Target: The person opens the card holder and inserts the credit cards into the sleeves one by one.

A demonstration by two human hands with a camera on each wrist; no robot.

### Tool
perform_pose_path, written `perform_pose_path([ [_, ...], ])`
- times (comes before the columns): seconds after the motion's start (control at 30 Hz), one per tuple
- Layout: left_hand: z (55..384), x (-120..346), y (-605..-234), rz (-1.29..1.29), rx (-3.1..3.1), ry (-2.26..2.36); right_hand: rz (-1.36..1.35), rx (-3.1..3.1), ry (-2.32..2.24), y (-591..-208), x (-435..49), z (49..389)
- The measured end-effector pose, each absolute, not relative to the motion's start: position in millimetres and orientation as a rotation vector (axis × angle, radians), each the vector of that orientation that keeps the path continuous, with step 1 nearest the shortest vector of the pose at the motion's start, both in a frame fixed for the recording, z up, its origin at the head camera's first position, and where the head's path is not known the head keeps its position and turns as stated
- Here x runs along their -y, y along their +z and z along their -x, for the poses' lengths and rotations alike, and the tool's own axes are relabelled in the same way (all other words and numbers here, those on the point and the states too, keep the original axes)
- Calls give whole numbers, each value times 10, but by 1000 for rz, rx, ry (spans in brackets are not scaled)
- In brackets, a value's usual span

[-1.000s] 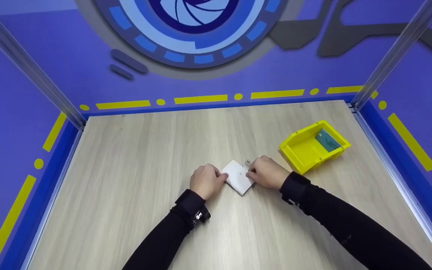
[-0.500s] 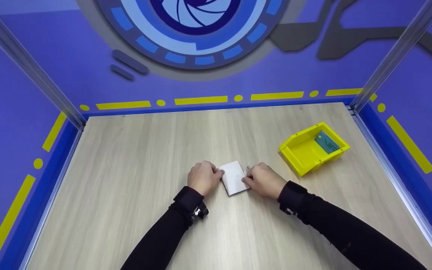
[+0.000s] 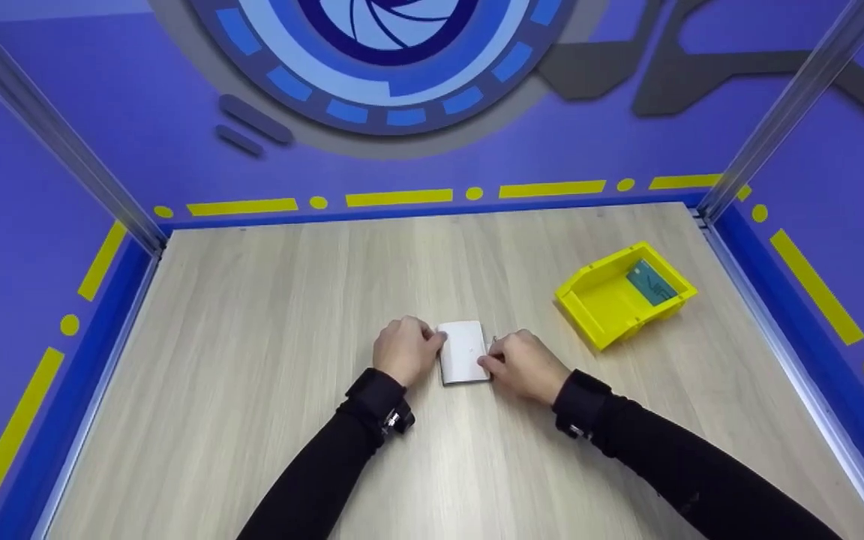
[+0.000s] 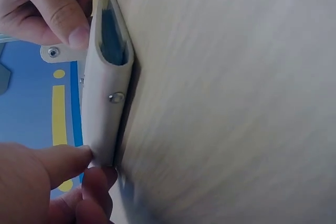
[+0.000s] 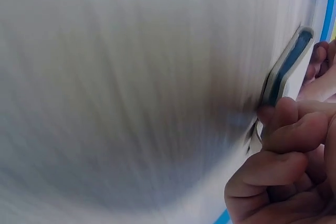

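A small white card holder (image 3: 463,352) lies near the middle of the wooden table, between both hands. My left hand (image 3: 404,351) pinches its left, folded edge between thumb and fingers. On the opposite side, my right hand (image 3: 526,365) pinches the edge with its thumb on top. In the left wrist view the folded spine bears a metal snap stud (image 4: 117,97), and something blue (image 4: 111,38) fills the holder's inside. A white strap with a snap (image 4: 53,52) sticks out beyond it, near the right thumb.
Right of the hands, a yellow bin (image 3: 612,304) stands on the table (image 3: 289,300), with a teal card (image 3: 652,283) leaning inside it. Blue-purple panels (image 3: 372,172) with metal corner posts rise at the back and both sides.
Both hands have turned the card holder from a diamond-like slant to nearly square with the table, shifting it slightly left. They keep their grip on opposite edges throughout.
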State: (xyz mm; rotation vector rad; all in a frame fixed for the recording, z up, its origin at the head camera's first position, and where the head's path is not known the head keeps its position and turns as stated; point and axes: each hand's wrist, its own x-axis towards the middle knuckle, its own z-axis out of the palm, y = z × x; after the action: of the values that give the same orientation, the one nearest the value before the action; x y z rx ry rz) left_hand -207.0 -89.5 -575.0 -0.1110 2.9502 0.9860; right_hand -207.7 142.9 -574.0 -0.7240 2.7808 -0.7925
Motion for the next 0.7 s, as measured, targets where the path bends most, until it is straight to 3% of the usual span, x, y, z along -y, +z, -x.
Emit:
perform_pose_path([
  [0.37, 1829, 980, -5650, 37, -2883, 995, 621, -2793, -834, -5434, -1557, 2258],
  [0.7, 1763, 924, -5734, -21, -2876, 962, 639, -2830, -727, -5483, -1548, 2339],
])
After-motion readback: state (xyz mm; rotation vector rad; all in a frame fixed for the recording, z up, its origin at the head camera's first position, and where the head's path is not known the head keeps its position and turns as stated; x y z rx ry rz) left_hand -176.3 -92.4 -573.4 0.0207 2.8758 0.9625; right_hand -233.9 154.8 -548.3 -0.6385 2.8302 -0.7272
